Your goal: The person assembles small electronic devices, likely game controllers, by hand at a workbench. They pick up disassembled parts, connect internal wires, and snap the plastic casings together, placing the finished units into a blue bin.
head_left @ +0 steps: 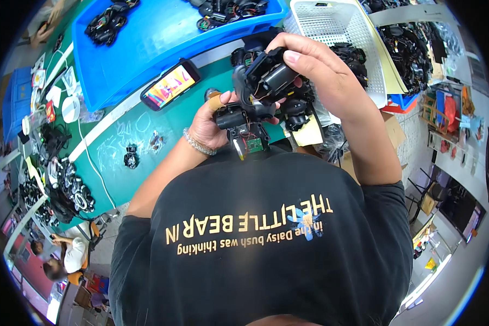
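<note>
Above the table's near edge, my left hand is closed around a black plastic assembly with a cylindrical part. A green circuit board shows at its lower end. A tan wrap covers my left thumb, and a bracelet circles the wrist. My right hand grips a black housing with a rounded cylinder, thumb on top. The two pieces meet at a curved black part; whether they are joined I cannot tell. More black assemblies lie just beyond, near my right fingers.
A blue tray holding black parts stands at the far left, with a lit phone against it. A white basket of black parts is at the far right. Small pieces and a white cable lie on the green table.
</note>
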Action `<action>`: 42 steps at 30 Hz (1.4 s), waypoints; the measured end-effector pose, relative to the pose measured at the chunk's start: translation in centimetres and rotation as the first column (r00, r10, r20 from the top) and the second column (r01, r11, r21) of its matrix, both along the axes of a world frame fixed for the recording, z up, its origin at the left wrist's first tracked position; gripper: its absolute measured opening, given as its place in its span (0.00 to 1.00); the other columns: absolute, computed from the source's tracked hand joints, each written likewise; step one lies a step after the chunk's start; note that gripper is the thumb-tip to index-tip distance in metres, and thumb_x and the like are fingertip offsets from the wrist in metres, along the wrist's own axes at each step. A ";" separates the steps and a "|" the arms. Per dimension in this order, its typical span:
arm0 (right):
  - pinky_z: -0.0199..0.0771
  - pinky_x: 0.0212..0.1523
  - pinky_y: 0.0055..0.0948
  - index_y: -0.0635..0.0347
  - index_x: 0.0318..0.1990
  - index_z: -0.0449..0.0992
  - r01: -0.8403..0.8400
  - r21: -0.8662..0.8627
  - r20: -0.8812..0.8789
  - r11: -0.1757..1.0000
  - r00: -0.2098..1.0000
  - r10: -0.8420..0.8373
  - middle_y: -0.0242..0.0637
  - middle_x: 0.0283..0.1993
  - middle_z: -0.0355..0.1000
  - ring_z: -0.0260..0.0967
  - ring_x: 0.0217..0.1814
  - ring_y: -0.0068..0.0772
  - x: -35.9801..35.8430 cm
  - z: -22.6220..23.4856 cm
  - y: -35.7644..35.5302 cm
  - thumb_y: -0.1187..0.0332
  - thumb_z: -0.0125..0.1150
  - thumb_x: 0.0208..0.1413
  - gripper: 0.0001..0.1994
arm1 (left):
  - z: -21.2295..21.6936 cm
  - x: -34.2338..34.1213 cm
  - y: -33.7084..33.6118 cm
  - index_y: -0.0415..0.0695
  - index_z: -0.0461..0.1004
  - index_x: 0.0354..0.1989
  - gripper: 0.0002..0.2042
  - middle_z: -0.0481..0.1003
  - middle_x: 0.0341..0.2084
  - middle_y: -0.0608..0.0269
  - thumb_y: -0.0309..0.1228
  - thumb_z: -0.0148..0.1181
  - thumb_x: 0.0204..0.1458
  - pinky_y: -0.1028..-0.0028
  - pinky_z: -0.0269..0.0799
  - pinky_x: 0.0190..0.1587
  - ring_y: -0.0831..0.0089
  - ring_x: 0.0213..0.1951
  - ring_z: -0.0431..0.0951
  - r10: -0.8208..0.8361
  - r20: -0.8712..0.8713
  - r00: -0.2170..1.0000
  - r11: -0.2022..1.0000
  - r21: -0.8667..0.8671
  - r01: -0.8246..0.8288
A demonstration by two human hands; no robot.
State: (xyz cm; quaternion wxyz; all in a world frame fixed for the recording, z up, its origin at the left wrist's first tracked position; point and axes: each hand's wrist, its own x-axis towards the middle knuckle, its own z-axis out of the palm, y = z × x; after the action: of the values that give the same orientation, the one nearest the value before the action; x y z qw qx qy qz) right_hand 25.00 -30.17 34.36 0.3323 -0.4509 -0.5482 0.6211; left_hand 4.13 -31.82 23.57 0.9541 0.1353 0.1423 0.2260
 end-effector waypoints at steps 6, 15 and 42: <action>0.59 0.28 0.16 0.61 0.45 0.71 0.040 -0.064 0.033 0.997 0.999 -0.038 0.28 0.29 0.72 0.68 0.24 0.16 -2.2 0.6 -0.2 0.64 0.44 0.61 0.13 | 0.3 -2.0 -0.2 0.42 0.54 0.65 0.43 0.63 0.55 0.39 0.56 0.58 0.44 0.47 0.74 0.46 0.40 0.54 0.68 0.004 -0.023 1.000 0.988 0.157 0.000; 0.68 0.29 0.24 0.60 0.39 0.70 0.284 0.088 0.242 0.955 0.924 -0.297 0.32 0.25 0.69 0.65 0.24 0.25 0.5 -2.3 -0.8 0.63 0.48 0.61 0.10 | 0.0 -2.8 -1.5 0.45 0.65 0.51 0.31 0.62 0.56 0.37 0.58 0.52 0.47 0.59 0.70 0.51 0.47 0.52 0.70 0.045 0.065 0.997 0.993 0.107 -0.052; 0.61 0.51 0.34 0.52 0.47 0.72 -0.325 0.306 0.951 0.895 0.143 -0.273 0.33 0.46 0.68 0.63 0.54 0.33 17.7 -21.8 1.4 0.64 0.64 0.41 0.21 | -2.0 5.1 -0.3 0.46 0.64 0.49 0.33 0.59 0.55 0.34 0.61 0.56 0.44 0.53 0.75 0.45 0.47 0.51 0.70 -0.046 0.065 0.997 0.998 -0.043 0.049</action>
State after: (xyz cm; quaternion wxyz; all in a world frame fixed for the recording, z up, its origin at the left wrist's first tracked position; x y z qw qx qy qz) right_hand 42.66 -28.82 12.57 -0.0274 -0.6454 -0.7626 0.0334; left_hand 9.19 -32.15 21.55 0.9661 0.1099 0.1134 0.2041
